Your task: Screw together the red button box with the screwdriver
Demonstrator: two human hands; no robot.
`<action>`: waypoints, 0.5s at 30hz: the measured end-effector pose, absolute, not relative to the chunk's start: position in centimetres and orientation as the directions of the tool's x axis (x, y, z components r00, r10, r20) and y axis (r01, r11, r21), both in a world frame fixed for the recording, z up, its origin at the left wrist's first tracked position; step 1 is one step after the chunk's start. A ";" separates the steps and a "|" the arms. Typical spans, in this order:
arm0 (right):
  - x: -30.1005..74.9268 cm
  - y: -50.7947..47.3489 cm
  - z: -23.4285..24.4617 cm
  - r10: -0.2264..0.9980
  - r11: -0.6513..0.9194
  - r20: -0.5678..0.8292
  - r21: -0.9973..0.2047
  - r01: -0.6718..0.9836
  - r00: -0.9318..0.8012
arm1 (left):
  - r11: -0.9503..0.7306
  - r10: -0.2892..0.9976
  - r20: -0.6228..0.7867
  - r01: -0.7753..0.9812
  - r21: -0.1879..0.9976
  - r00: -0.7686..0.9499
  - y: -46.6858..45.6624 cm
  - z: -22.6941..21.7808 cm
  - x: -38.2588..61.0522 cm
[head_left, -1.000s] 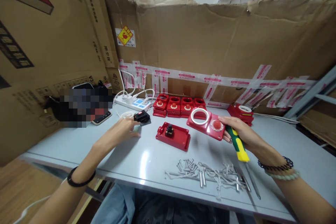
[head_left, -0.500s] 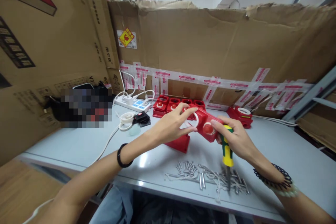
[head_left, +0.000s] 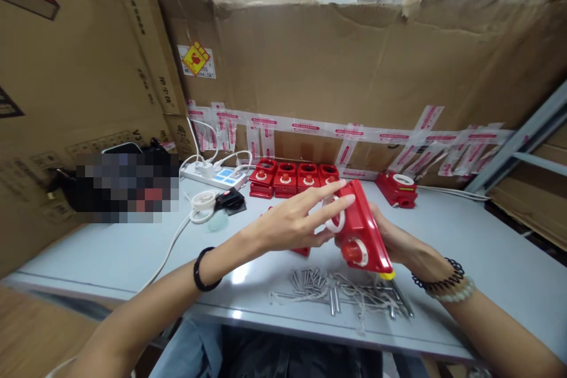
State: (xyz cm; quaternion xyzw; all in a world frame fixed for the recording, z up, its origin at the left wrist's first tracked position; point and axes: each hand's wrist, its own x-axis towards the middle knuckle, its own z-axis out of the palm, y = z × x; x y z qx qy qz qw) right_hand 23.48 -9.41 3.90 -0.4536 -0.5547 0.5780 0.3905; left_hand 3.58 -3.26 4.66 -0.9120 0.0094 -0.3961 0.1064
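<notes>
A red plastic housing with a round red knob is held up over the desk, its face turned to the left. Behind it, my right hand is closed round its back, fingers mostly hidden. The yellow end of a screwdriver peeks out below the housing; the rest is hidden. My left hand has a white ring at the housing's opening, its fingers reaching across the ring and onto the red face. Under my left forearm another red part lies partly covered.
Several screws and metal rods with string lie near the front edge. Red housings stand in a row behind, another at right. A power strip, white rings and cardboard border the left and back.
The red housing has tipped more upright, its face swinging left, and now hides most of the screwdriver. My left fingers have spread further over its face. The view has shifted slightly right.
</notes>
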 end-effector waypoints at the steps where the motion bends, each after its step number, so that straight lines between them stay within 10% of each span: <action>1: 23.5 -9.5 3.8 0.952 -0.142 -0.130 -0.990 -0.023 -0.278 | -0.972 -0.112 0.721 0.076 -0.223 0.684 -3.3 4.7 3.5; 15: 23.0 -10.2 4.0 0.949 0.009 -0.009 -0.998 0.055 -0.316 | -0.995 -0.045 0.822 0.047 -0.087 0.567 -2.8 3.5 2.8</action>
